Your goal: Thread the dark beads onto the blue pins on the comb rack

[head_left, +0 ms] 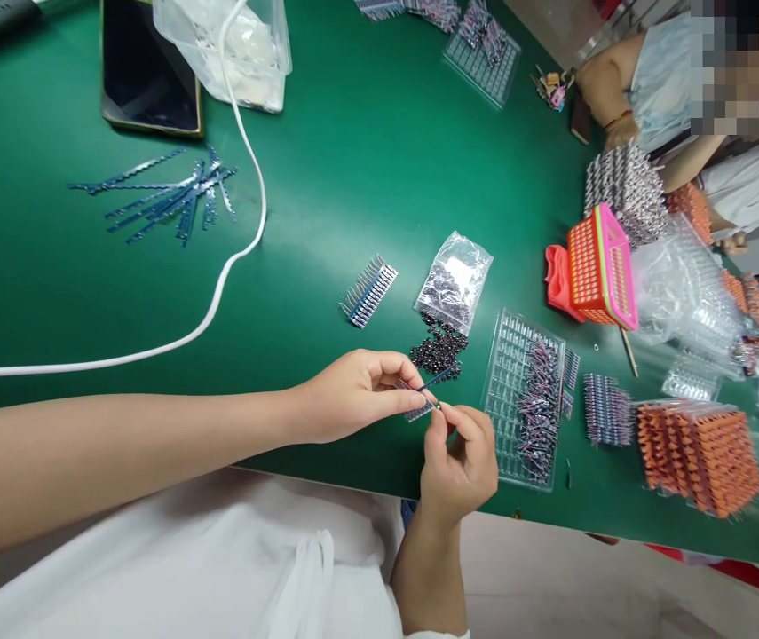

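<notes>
Cloth of a white garment (239, 550) lies nearest, below the edge of the green bench (326, 195). Over that edge, the left hand (352, 399) is closed, thumb against fingers, on a pinned strip (419, 412); a narrow blue piece (442, 377) slants up beside its fingertips. The right hand (462, 461) meets it there, thumb and forefinger pinched on a small dark piece (438, 406), too small to identify, with the other fingers curled in.

Just beyond the hands lies a heap of dark beads (438, 351), touching a clear bag (454, 282) with more inside. To the right is a clear tray (504, 390), its right half loaded with pinned parts (540, 408); farther right stands an orange stack (699, 457). Past the left hand sits another pinned strip, then a white cable (219, 293) and loose blue strips (172, 195). A phone (149, 75) and a co-worker's arm (609, 89) are farthest.
</notes>
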### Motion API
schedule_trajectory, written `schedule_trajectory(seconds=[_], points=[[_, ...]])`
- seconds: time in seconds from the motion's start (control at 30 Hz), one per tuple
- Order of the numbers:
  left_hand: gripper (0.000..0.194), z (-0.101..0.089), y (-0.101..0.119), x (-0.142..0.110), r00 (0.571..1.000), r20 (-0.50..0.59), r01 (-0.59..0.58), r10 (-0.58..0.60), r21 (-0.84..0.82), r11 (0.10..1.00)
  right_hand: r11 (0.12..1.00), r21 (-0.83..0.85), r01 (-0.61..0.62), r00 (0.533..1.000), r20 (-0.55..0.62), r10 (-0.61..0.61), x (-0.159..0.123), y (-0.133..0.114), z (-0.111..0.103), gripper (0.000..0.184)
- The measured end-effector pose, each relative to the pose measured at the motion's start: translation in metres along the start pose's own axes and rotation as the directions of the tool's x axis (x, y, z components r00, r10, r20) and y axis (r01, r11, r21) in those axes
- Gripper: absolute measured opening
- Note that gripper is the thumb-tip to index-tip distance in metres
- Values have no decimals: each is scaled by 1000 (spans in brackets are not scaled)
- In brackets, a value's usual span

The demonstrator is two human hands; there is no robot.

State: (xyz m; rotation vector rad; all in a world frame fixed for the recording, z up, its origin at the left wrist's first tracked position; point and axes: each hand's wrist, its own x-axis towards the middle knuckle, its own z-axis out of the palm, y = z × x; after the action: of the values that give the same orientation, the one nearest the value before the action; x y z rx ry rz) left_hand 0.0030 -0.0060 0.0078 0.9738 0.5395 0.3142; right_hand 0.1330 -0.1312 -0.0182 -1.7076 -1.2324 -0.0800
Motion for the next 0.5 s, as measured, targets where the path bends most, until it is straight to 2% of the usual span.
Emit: schedule_trajectory(seconds=[0.1,0.17,0.5], points=[[13,1,-2,1,1000,-24,12,-13,-24,1000,976,141,-163,986,50,158,-1,-2,-2,8],[11,2,-3,1,999,-32,21,-22,-31,999,955,197,-224,974,70,214,-1,-3,-2,5],[7,2,-5,0,999,-48,4,-3,12,1000,924,287,-253,967,68,244,-1,0,0,3]])
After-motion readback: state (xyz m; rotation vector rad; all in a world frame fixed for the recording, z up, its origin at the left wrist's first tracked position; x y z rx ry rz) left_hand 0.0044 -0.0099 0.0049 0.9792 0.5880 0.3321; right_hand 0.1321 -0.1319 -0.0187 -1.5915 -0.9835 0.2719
